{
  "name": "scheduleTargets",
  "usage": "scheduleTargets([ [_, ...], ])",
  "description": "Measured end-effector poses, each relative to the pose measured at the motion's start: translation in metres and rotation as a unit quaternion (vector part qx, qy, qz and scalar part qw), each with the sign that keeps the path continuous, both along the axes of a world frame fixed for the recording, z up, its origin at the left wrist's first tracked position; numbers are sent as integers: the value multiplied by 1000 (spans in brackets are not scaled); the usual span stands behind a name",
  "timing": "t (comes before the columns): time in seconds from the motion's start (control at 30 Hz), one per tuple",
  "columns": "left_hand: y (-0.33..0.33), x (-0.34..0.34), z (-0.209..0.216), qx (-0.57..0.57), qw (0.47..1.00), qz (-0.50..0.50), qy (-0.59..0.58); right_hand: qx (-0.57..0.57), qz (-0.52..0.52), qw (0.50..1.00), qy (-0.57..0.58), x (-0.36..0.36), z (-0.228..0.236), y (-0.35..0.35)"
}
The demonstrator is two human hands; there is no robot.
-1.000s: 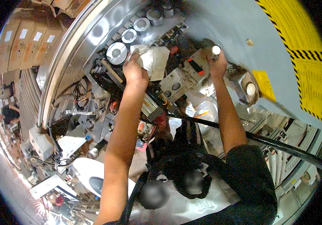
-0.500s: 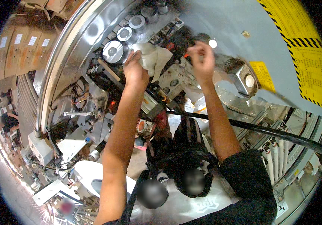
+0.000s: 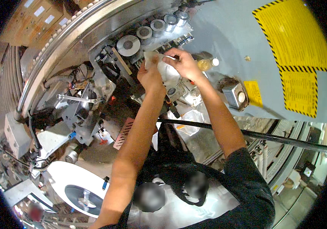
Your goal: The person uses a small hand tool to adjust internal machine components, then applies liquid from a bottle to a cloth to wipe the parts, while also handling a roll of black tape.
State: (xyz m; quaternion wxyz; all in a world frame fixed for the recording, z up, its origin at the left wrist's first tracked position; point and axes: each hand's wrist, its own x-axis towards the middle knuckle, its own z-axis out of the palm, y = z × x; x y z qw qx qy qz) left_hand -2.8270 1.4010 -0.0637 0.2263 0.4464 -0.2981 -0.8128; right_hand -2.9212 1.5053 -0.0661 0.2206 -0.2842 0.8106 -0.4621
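Observation:
A white cloth (image 3: pixel 166 73) with a brownish smudge near its top is stretched between my two hands. My left hand (image 3: pixel 151 79) is closed on its left side, fingers partly hidden behind it. At the upper right edge of the cloth, my right hand (image 3: pixel 186 65) pinches it between thumb and fingers. Beyond the hands runs a row of round metal rollers (image 3: pixel 128 45) on a machine. Just right of my right hand lies a small bottle of yellowish liquid (image 3: pixel 204 64) with a white cap.
A black bar (image 3: pixel 262 135) crosses in front of my body. A wrench (image 3: pixel 76 99) lies on the machine parts at left. To the right are a metal box with a round knob (image 3: pixel 235 97) and a grey panel carrying yellow labels (image 3: pixel 289 42). A white oval-framed piece (image 3: pixel 56 171) sits lower left.
My right hand has come left from the open air onto the cloth and now grips it. The cloth has shifted away from the rollers, and the whole view has turned somewhat.

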Motion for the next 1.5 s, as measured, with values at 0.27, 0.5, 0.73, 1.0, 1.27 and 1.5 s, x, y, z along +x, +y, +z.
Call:
scheduleTargets([
  [0.27,8,-61,-19,-50,970,170,-167,76,98,918,377,-79,-5,-52],
  [0.5,-3,-135,-94,101,943,296,115,96,323,820,463,-133,-32,-99],
  [0.73,-17,-142,-193,-146,943,293,61,34,442,718,536,-138,-26,-137],
  [1.0,-9,-113,-137,-342,927,150,-33,82,443,709,542,-140,-37,-132],
  [1.27,-6,-124,-158,-295,935,196,-4,46,511,647,564,-153,-20,-134],
  [1.5,-11,-113,-159,-161,965,189,80,200,458,725,475,-116,-27,-147],
])
